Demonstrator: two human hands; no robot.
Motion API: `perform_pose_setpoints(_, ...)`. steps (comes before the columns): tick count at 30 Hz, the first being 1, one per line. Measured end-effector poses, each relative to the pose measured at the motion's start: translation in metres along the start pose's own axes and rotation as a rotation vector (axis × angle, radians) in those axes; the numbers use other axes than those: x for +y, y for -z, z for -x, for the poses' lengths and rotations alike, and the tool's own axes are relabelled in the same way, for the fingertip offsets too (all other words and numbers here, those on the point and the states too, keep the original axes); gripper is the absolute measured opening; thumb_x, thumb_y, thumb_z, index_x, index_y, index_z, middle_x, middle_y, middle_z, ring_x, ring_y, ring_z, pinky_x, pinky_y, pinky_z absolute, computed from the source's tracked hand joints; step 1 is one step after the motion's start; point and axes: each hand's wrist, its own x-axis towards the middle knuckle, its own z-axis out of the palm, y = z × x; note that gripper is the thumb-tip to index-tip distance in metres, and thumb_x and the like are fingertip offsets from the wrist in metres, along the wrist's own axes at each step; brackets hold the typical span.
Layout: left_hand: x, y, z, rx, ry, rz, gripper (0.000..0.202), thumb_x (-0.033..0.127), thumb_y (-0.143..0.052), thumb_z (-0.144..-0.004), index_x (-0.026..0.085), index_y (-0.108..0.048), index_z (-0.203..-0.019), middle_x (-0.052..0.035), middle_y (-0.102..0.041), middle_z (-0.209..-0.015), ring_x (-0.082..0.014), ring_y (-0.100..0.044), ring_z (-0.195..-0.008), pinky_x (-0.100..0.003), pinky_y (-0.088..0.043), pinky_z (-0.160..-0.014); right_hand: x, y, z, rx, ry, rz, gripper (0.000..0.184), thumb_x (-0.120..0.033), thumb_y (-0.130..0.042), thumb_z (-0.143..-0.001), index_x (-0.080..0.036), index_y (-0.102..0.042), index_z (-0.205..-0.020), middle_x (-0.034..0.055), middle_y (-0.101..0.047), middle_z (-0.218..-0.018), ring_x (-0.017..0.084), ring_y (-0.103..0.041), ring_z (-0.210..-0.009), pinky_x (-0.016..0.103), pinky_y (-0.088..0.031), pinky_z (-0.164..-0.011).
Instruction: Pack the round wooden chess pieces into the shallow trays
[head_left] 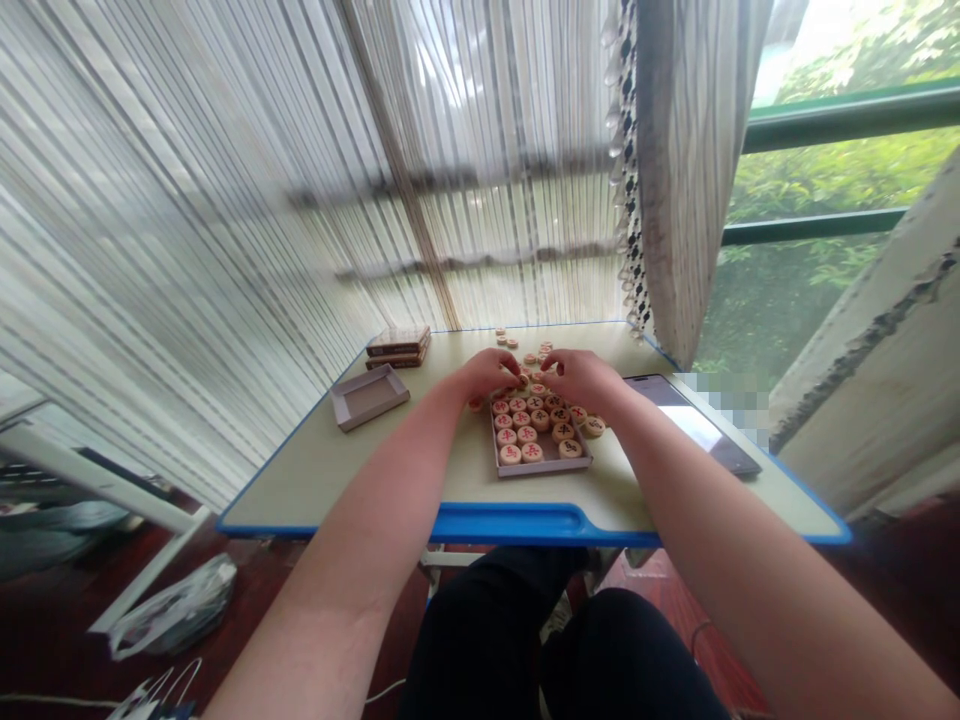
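An open shallow box (545, 466) of Chinese chess pieces lies before me, with round wooden discs in rows, some marked red and some black. Just beyond its far edge, my left hand (489, 374) pinches a chess piece (523, 381) at its fingertips. Opposite it, my right hand (579, 377) hovers with thumb and forefinger apart beside loose pieces. Between the hands lies a loose red-marked piece (538, 389). More pieces, including a black-marked one (595, 427), rest against the box's right side under my right forearm.
A box lid (370, 397) lies to the left, with stacked boxes (398, 345) behind it. Loose pieces (511, 343) are scattered toward the table's far edge. On the right lies a tablet (694, 425). Striped curtains (510, 220) hang behind the blue-edged table (289, 490).
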Motion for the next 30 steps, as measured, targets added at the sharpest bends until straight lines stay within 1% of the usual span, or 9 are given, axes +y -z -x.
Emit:
perform_pose_setpoints(3,-0.002,0.000,-0.002,-0.002,-0.032,0.115,0.022,0.021,-0.068,-0.061,0.011,-0.067,-0.081,-0.0055,-0.067,-0.075,-0.0150,-0.059,-0.069,-0.027,-0.045,-0.066,0.002,-0.002,-0.001,0.004,0.001,-0.012,0.035,-0.047,-0.051,-0.076,-0.024,-0.065,-0.098,0.0051,-0.065,-0.089,0.016,-0.056,-0.071,0.025,-0.036,-0.058)
perform_pose_setpoints(6,-0.003,0.001,-0.003,0.013,-0.027,0.305,0.037,0.021,-0.070,-0.062,0.010,-0.063,-0.097,-0.0078,-0.068,-0.081,-0.0140,-0.060,-0.070,-0.027,-0.045,-0.066,0.002,-0.003,-0.001,0.026,0.015,-0.039,0.033,-0.044,-0.053,-0.076,-0.023,-0.064,-0.099,0.0052,-0.065,-0.089,0.016,-0.055,-0.072,0.024,-0.035,-0.058)
perform_pose_setpoints(8,-0.002,0.001,-0.004,0.028,-0.043,0.435,0.042,0.023,-0.070,-0.064,0.011,-0.062,-0.103,-0.0091,-0.068,-0.086,-0.0138,-0.060,-0.074,-0.028,-0.045,-0.069,0.001,-0.003,-0.002,0.070,0.043,-0.061,0.032,-0.042,-0.055,-0.076,-0.023,-0.063,-0.101,0.0049,-0.064,-0.090,0.016,-0.056,-0.074,0.024,-0.036,-0.059)
perform_pose_setpoints(12,0.003,0.002,-0.003,0.020,-0.075,0.595,0.034,0.029,-0.072,-0.062,0.012,-0.067,-0.092,-0.0073,-0.068,-0.086,-0.0127,-0.060,-0.076,-0.027,-0.044,-0.073,-0.003,-0.004,-0.002,0.193,0.105,-0.082,0.029,-0.038,-0.059,-0.075,-0.025,-0.062,-0.101,0.0037,-0.063,-0.091,0.016,-0.056,-0.076,0.025,-0.038,-0.063)
perform_pose_setpoints(17,0.009,0.003,0.000,-0.008,0.054,0.724,0.033,0.029,-0.074,-0.061,0.015,-0.067,-0.090,-0.0035,-0.066,-0.074,-0.0088,-0.058,-0.064,-0.024,-0.042,-0.062,-0.004,-0.004,-0.002,0.287,0.152,-0.085,0.024,-0.037,-0.054,-0.080,-0.024,-0.063,-0.099,0.0045,-0.061,-0.091,0.016,-0.055,-0.074,0.025,-0.039,-0.062)
perform_pose_setpoints(22,0.004,0.004,-0.002,-0.063,0.100,0.805,0.032,0.025,-0.076,-0.058,0.014,-0.066,-0.087,-0.0051,-0.067,-0.075,-0.0100,-0.060,-0.065,-0.024,-0.043,-0.061,-0.002,-0.005,-0.004,0.279,0.200,-0.138,0.025,-0.031,-0.049,-0.084,-0.025,-0.064,-0.104,0.0049,-0.062,-0.101,0.016,-0.057,-0.079,0.026,-0.041,-0.068)
perform_pose_setpoints(24,0.001,0.004,-0.002,-0.076,0.098,0.818,0.034,0.026,-0.077,-0.057,0.013,-0.066,-0.087,-0.0060,-0.067,-0.077,-0.0110,-0.061,-0.067,-0.025,-0.043,-0.063,-0.002,-0.005,-0.004,0.268,0.219,-0.141,0.027,-0.029,-0.046,-0.086,-0.025,-0.065,-0.105,0.0053,-0.063,-0.101,0.017,-0.058,-0.083,0.027,-0.042,-0.070)
perform_pose_setpoints(27,0.002,0.005,0.000,-0.062,0.057,0.817,0.035,0.028,-0.078,-0.057,0.012,-0.066,-0.086,-0.0061,-0.067,-0.076,-0.0102,-0.060,-0.065,-0.025,-0.043,-0.063,-0.003,-0.004,-0.002,0.252,0.238,-0.128,0.030,-0.037,-0.050,-0.084,-0.025,-0.064,-0.107,0.0053,-0.064,-0.097,0.018,-0.058,-0.085,0.028,-0.042,-0.072)
perform_pose_setpoints(30,0.007,0.007,0.003,-0.077,0.055,0.789,0.038,0.032,-0.078,-0.057,0.013,-0.066,-0.088,-0.0069,-0.067,-0.080,-0.0103,-0.060,-0.066,-0.023,-0.043,-0.061,-0.002,-0.002,0.000,0.272,0.234,-0.127,0.031,-0.043,-0.053,-0.081,-0.024,-0.064,-0.102,0.0049,-0.063,-0.096,0.019,-0.057,-0.086,0.028,-0.041,-0.073)
